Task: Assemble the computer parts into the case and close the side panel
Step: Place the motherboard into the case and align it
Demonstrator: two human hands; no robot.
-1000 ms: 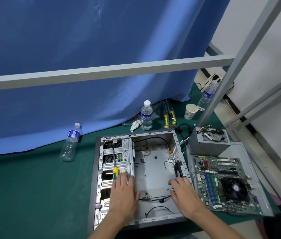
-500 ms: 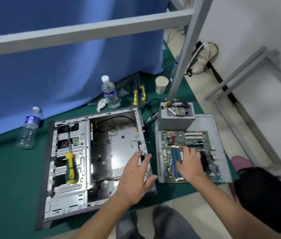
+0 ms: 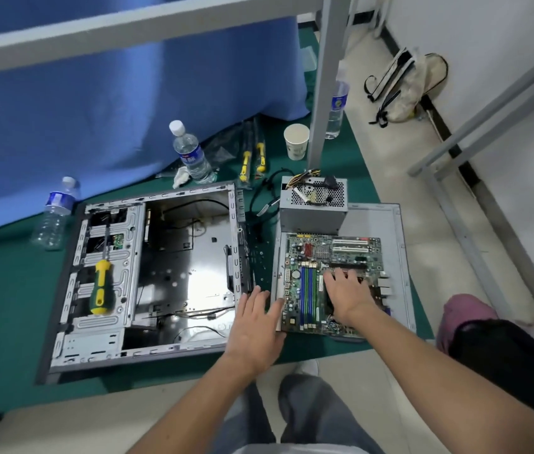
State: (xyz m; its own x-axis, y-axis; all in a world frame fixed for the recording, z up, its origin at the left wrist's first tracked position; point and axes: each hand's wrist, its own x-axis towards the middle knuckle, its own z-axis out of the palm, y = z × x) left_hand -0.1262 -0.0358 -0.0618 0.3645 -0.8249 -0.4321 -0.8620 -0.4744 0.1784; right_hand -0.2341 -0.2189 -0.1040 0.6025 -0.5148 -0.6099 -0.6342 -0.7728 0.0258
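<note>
Blue curtain behind grey metal frame; green mat over beige tiled floor; white wall at right.

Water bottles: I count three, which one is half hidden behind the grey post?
The far right bottle, beside the paper cup. The other two, the upright bottle and the left bottle, stand in full view by the blue curtain.

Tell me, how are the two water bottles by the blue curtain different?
The bottle nearer the paper cup holds water almost to the top; the bottle at the far left looks nearly empty. The fuller one stands beside a crumpled white tissue; the emptier one stands alone on the green mat. Both are clear plastic with white caps and blue labels.
</note>
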